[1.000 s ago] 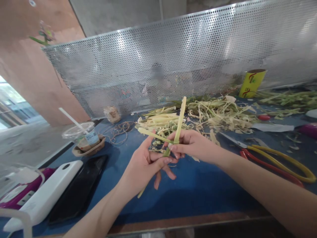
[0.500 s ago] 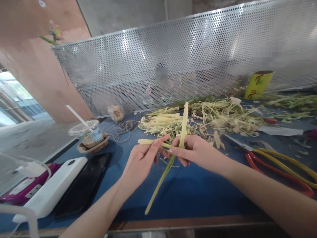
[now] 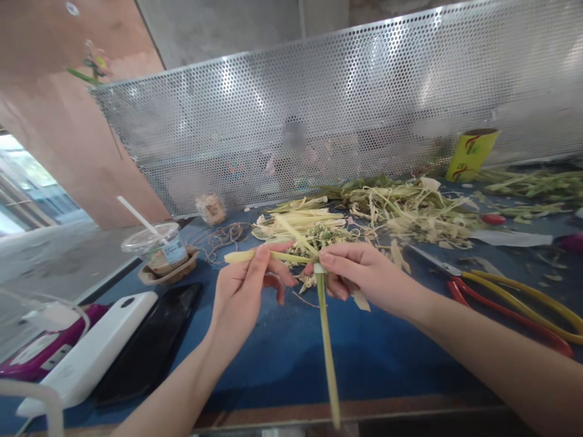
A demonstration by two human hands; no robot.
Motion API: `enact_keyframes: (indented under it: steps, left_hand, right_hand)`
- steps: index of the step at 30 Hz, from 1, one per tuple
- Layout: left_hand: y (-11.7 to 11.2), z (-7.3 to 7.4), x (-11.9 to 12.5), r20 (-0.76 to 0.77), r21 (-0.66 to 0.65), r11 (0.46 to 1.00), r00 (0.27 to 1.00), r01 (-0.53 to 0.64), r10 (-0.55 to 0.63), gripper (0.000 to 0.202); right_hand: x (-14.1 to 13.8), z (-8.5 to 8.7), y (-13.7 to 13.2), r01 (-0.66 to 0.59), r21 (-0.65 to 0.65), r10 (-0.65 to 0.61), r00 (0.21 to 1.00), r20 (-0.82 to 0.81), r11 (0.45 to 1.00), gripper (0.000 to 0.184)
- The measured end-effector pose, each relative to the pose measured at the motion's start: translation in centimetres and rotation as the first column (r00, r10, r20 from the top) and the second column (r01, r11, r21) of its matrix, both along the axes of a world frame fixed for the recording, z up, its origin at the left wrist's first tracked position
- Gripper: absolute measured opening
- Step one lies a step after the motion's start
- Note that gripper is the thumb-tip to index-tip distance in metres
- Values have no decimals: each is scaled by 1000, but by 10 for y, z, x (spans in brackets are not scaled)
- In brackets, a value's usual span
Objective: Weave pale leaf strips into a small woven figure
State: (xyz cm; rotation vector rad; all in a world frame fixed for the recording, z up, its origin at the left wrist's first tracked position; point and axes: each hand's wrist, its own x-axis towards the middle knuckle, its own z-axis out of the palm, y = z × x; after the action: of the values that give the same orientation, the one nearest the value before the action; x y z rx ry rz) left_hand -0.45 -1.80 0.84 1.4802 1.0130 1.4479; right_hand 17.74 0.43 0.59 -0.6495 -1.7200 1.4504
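Note:
Pale green-yellow leaf strips cross one another in front of me above the table. My right hand [image 3: 357, 270] pinches them where they meet, with thumb and finger pressed together. One long strip [image 3: 327, 346] hangs down from that pinch toward the table's front edge, while another end slants up and to the left. My left hand [image 3: 246, 288] holds the flat yellowish strip [image 3: 237, 257] that runs sideways to the crossing, thumb on top and the other fingers loosely curled. Just beyond my hands lie a stack of pale strips [image 3: 314, 220] and a heap of small crumpled pieces [image 3: 330, 235].
Tangled dry leaves [image 3: 410, 206] and red-and-yellow-handled scissors [image 3: 460, 276] lie to the right, near a yellow tube [image 3: 472, 155]. At left are a plastic cup [image 3: 159, 246], twine [image 3: 228, 237], a black phone [image 3: 152, 346], and a white power bank [image 3: 93, 352]. Behind stands a perforated metal screen [image 3: 255, 127].
My left hand has moved left, away from the right. In my right hand the strips have turned: the upper end now leans left, and the lower end has swung right and down.

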Motion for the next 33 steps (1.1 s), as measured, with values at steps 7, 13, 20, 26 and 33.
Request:
enact_keyframes:
  steps: [7,13,20,26,33]
  left_hand:
    - [1,-8,11,158,-185,909,924,374,-348,38]
    - [0,-8,19,-84,-221,960,977,175,-197,27]
    - [-2,-5,19,-130,-227,967,980,117,-149,18]
    - [-2,-7,14,-54,-308,940,983,149,-173,23]
    - [2,-4,4,51,-310,868,918,389,-393,59]
  right_hand:
    - [-4,1,-1,-46,49,45,999,4,998,39]
    - [-6,-5,-4,12,117,-30,988,150,993,46]
    - [7,4,-4,-36,157,-3,971,238,987,48]
    - [13,9,0,-46,183,-16,945,326,982,45]
    - [12,0,10,-88,158,36,950,311,983,37]
